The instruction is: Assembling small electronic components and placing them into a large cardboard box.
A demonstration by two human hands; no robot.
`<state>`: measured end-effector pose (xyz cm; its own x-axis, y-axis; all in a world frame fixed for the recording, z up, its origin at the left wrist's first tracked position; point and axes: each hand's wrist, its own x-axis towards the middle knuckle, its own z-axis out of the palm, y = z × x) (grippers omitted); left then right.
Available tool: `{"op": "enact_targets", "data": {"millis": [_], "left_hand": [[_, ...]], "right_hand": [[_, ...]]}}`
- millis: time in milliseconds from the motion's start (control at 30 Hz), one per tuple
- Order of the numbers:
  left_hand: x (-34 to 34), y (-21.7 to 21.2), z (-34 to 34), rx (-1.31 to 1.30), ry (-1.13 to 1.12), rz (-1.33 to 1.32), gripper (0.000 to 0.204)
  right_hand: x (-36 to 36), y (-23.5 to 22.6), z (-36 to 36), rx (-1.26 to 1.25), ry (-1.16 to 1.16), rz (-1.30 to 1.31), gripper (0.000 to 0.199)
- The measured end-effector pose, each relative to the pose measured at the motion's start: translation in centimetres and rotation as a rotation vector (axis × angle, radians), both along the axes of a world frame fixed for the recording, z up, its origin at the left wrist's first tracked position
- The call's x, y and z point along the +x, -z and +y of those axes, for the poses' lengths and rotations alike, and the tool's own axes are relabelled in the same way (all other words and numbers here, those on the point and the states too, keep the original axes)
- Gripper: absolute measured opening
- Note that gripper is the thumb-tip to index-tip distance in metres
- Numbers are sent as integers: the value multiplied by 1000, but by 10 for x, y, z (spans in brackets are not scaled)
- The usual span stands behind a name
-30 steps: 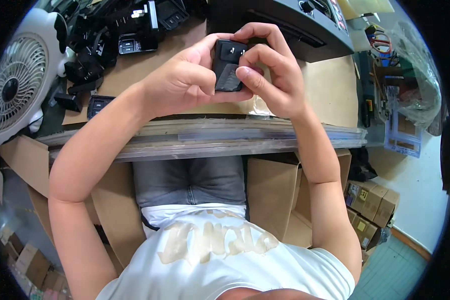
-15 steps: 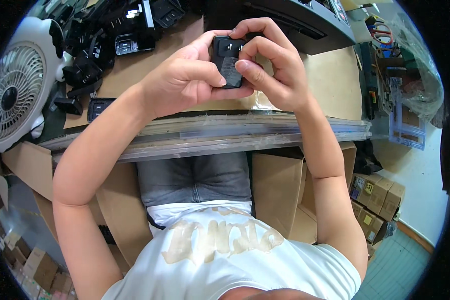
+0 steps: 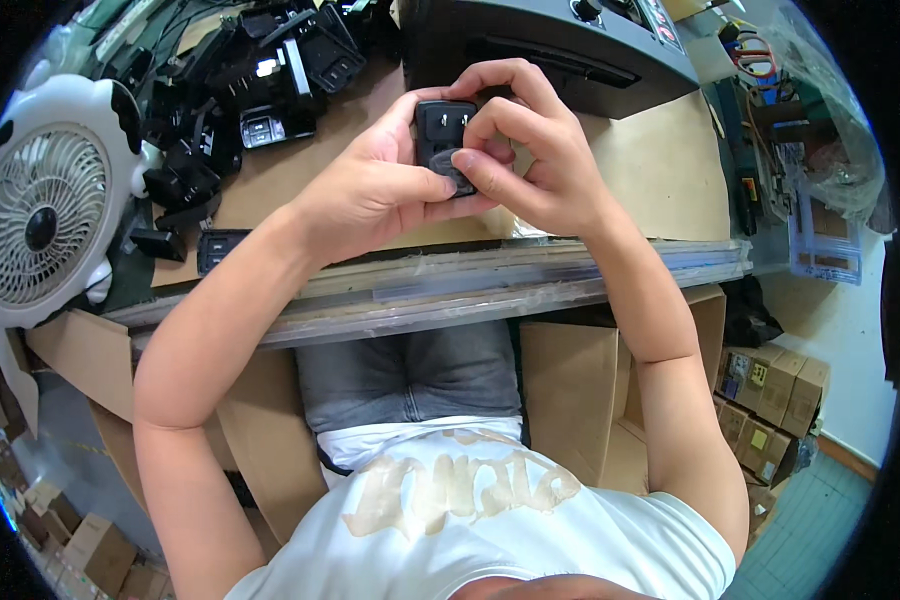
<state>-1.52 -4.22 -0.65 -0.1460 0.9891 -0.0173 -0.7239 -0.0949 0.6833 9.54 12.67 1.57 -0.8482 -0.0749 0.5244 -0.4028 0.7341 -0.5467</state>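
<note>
You held a black plug adapter (image 3: 443,135) over the desk (image 3: 630,170).
Left hand (image 3: 370,190) and right hand (image 3: 535,160) both pinched it, thumbs pressed on its near end.

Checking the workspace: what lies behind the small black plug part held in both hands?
Behind the black plug part sits a dark grey machine on the brown table. The hands hide the table directly beneath.
</note>
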Motion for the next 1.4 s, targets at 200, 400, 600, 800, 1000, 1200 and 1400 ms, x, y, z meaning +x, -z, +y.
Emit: {"op": "enact_targets", "data": {"millis": [200,400,600,800,1000,1200,1400], "left_hand": [[-2,1,1,-8,-5,-9,73],[-1,-3,1,-20,4,-27,69],[-1,1,-1,46,26,-38,75],[2,0,4,29,5,-24,74],[4,-6,4,6,-26,45,72],[10,13,9,94,-36,183,63],[1,3,-2,-79,-101,-44,46]], "right_hand": [[4,0,-7,84,169,55,21],[-1,8,-6,-259,143,18,41],[3,3,-17,-846,-16,-387,49],[1,1,-15,-1264,-66,-649,42],[-3,14,1,-1472,-197,-862,39],[4,19,3,-1445,-172,-871,34],[-7,13,-27,-1321,-2,-785,37]]}}
